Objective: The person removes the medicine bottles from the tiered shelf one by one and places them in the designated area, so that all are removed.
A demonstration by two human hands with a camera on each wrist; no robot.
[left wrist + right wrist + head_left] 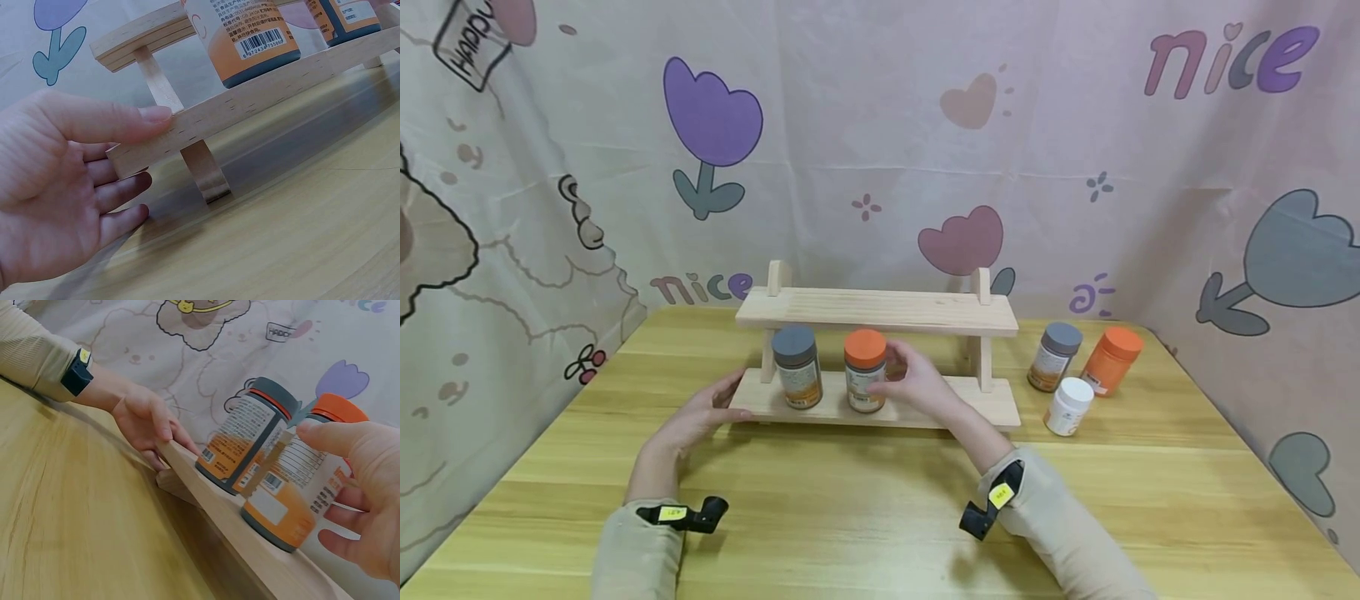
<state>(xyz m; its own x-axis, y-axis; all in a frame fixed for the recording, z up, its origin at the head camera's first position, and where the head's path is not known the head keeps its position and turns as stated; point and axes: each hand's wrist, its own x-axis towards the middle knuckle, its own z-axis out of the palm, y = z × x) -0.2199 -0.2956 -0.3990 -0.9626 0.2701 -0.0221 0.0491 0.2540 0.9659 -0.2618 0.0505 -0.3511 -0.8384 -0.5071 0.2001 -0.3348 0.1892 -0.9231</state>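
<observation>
While the left hand [703, 412] gripped the left end of the lower board [834, 402] of a two-tier pale wooden shelf [876, 309], thumb on top, the right hand [919, 386] held a cylindrical, plastic-looking jar with an orange lid and a white-and-orange label [861, 385] between thumb and fingers. That jar was upright on the lower board, right of a similar cylindrical jar with a grey lid [800, 379], small gap between them. In the right wrist view the lower fingers looked clear of the jar wall; could not tell how firm the hold was.

Handling, judged by eye: jar probably light to moderate, fill unknown; walls likely stiff, not fragile; label smooth, maybe a bit slippery. Best hold seemed round the body below the lid, from the right, since the grey-lidded neighbour crowded the left side and the upper board limited a grasp from above. Lid alone looked a poorer hold, could twist.

Shelf looked stiff but light enough to slide if knocked; its left end gave a good bracing spot, away from both jars.

Far right on the bench [820, 517]: a second grey-lidded jar [1055, 358], an all-orange jar [1111, 362] and a small white jar [1069, 407], nearest of the three.
</observation>
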